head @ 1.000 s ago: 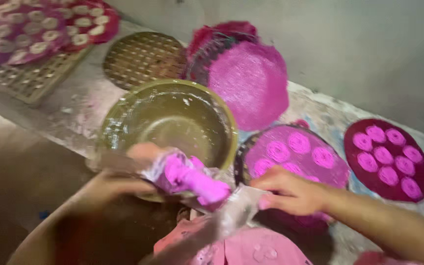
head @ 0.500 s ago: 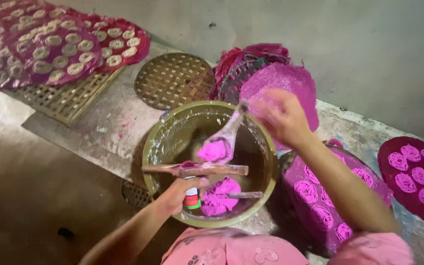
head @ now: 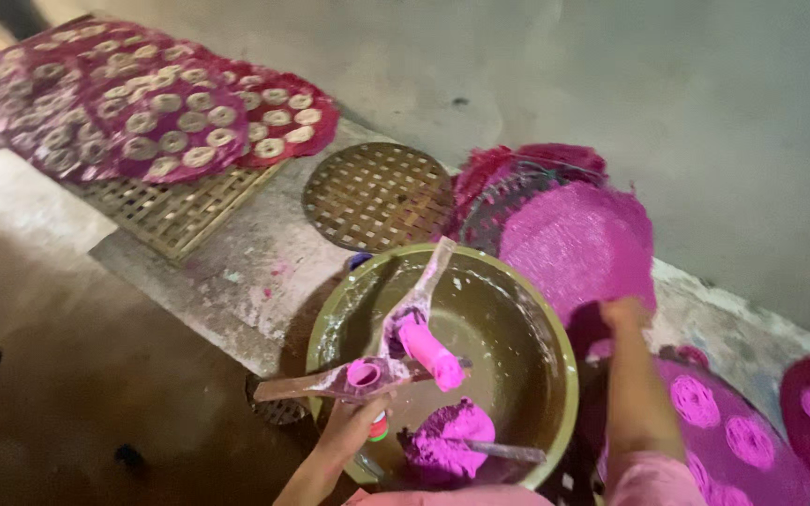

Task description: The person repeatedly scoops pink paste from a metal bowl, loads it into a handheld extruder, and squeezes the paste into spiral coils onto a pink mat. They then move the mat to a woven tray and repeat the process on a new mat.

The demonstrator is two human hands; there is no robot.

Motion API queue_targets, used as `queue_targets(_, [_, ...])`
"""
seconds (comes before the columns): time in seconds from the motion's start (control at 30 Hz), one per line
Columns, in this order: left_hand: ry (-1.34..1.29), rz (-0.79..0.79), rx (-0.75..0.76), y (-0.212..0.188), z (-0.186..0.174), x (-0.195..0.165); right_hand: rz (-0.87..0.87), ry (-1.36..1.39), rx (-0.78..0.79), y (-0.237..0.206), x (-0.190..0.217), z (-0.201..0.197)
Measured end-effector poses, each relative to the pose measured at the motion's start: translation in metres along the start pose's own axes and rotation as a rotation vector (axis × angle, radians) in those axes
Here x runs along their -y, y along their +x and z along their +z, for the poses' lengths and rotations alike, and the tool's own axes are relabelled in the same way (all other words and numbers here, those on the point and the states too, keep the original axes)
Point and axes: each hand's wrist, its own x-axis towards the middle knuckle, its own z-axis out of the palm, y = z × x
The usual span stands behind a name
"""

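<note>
An olive-green bowl (head: 555, 342) stands in front of me. A wooden stick (head: 297, 384) lies across it. A clear bag of pink dough (head: 421, 339) leans on the stick. My left hand (head: 351, 429) reaches up from the near rim and closes on the stick from below; a small red and green container (head: 380, 429) shows beside its fingers. A lump of pink dough (head: 442, 448) with a spoon (head: 508, 452) lies in the bowl's bottom. My right hand (head: 624, 314) is stretched past the bowl and grips the near edge of a pink round mat (head: 578, 245).
A bare round woven mat (head: 377, 195) lies behind the bowl. Far left, round mats with several pale dough rings (head: 157, 112) rest on a square woven tray (head: 175, 211). At the right are mats with pink discs (head: 733, 440). A grey wall runs behind the ledge.
My right hand has let go of the top of the dough bag and moved right to the pink round mat. The bag now leans on the stick. My left hand stays at the stick.
</note>
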Motion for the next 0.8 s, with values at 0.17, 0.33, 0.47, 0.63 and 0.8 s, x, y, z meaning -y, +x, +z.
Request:
queue_targets(0.17, [-0.025,0.098,-0.035,0.004,0.000,0.014,0.096,0.078,0.059,0.034,-0.015,0.020])
queue_targets(0.33, [-0.113,0.115,0.019,-0.004,0.007,0.004,0.104,0.196,-0.007,0.055,-0.032,0.067])
queue_targets(0.47, [-0.091,0.104,0.009,-0.009,0.009,-0.017,0.151,0.239,-0.029,0.053,-0.037,0.072])
queue_targets(0.63, [0.155,0.062,0.028,-0.013,0.008,-0.026,0.162,0.385,-0.151,0.032,-0.023,0.041])
queue_targets(0.8, [-0.030,0.077,0.017,-0.013,0.009,-0.022,-0.071,0.711,-0.563,0.037,-0.019,0.028])
